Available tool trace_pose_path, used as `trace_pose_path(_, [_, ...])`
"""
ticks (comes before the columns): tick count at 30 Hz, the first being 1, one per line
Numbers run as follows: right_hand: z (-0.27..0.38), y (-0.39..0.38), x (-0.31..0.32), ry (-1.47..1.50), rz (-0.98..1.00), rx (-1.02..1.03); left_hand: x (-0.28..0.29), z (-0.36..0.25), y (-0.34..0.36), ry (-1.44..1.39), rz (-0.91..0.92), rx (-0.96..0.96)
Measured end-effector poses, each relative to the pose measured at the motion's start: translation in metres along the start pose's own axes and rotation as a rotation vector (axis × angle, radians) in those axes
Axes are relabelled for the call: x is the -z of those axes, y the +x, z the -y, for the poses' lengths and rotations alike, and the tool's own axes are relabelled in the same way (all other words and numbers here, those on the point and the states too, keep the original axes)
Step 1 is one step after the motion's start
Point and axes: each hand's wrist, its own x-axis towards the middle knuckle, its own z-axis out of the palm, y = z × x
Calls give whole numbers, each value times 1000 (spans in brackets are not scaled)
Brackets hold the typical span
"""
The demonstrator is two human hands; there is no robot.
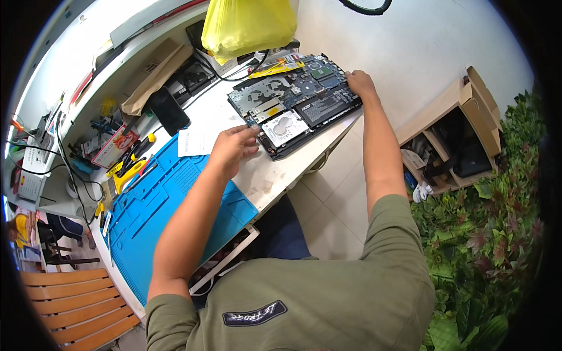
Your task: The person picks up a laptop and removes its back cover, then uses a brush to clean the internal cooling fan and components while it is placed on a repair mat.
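Note:
An opened laptop base lies on the white table with its inner parts bare. A black battery, a silver drive and a green-topped chip show in it. My right hand grips the base's right edge, with the fingers partly hidden behind it. At the left front corner is my left hand; its fingers are apart and the tips reach the laptop's edge. A small yellow packet lies along the back of the base.
Left of the laptop lie a white sheet and a blue repair mat. A black phone and yellow-handled tools are farther left. A yellow bag rises behind. On the right are a wooden shelf box and green plants.

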Motion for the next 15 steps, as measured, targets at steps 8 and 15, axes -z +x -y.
trace_pose_path(8, [-16,-1,13,62,11,60,3,-4,7,-52,24,-6])
trace_pose_path(15, [-11,-31,54,99,65,70,10,-7,-3,-62,139,-130])
